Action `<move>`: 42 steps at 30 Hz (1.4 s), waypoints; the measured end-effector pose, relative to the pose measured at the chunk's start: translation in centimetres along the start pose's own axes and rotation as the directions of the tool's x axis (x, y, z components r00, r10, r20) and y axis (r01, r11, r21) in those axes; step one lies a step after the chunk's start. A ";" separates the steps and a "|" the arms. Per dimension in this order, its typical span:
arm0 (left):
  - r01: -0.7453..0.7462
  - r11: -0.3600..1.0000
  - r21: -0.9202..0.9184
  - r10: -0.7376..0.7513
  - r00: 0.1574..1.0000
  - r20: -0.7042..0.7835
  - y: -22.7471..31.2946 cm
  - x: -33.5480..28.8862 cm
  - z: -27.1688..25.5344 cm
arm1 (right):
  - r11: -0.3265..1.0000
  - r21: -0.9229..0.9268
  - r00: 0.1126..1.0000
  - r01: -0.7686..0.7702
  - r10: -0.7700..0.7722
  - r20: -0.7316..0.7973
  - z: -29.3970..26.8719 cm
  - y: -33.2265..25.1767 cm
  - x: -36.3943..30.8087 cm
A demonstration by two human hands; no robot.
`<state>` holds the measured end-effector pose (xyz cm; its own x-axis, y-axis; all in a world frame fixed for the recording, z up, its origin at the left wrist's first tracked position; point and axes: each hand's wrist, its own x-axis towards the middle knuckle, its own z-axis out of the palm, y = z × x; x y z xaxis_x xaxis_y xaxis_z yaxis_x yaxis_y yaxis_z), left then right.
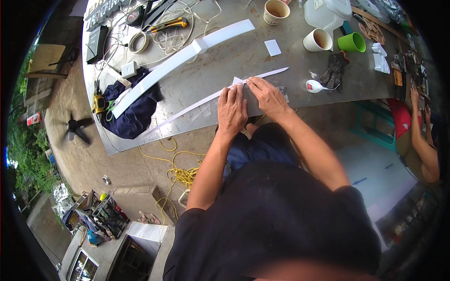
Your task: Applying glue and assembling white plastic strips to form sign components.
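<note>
A long, thin white strip [192, 103] lies slantwise near the metal table's front edge. My left hand [232, 110] presses its closed fingertips on the strip near its middle. Close beside it, my right hand [269, 97] pinches the strip with thumb and fingers. A small white folded piece [237, 80] sticks up at the strip between my fingertips; my fingers partly cover it. Farther back lies a wider white strip [164, 75] with a white band [199, 45] around its middle. A small white rectangular card [272, 48] rests beyond my right hand.
Tangled cables, a yellow cutter [169, 24] and a tape roll [139, 42] lie back left, above dark cloth [136, 110]. Cups [318, 40], a dark glove [333, 70] and a small white bottle [315, 86] stand right. Another person's arm [416, 122] shows far right.
</note>
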<state>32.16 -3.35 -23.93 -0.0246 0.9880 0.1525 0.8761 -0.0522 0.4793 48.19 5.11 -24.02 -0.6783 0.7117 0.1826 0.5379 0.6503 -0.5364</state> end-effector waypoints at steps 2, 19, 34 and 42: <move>0.024 1.000 0.008 -0.025 1.000 0.015 0.1 0.2 -0.1 | 0.999 -0.037 1.000 0.017 -0.016 0.007 0.0 -0.2 0.2; 0.064 0.997 0.044 -0.063 0.998 -0.025 0.7 -0.5 1.5 | 0.971 -0.198 0.990 -0.133 0.141 0.030 1.8 -0.9 -1.9; 0.065 0.982 0.177 -0.058 0.997 -0.043 0.0 -0.5 3.3 | 0.940 -0.311 0.989 -0.144 0.146 -0.015 3.2 -0.7 -2.2; 0.070 0.978 0.194 -0.061 0.997 -0.054 0.1 -0.7 3.6 | 0.938 -0.319 0.990 -0.136 0.120 -0.068 4.0 -0.6 -2.6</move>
<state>33.96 -3.50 -27.10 -0.1037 0.9800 0.1696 0.9490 0.0465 0.3118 47.61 1.83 -27.43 -0.5733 0.8010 0.1724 0.7563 0.5982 -0.2647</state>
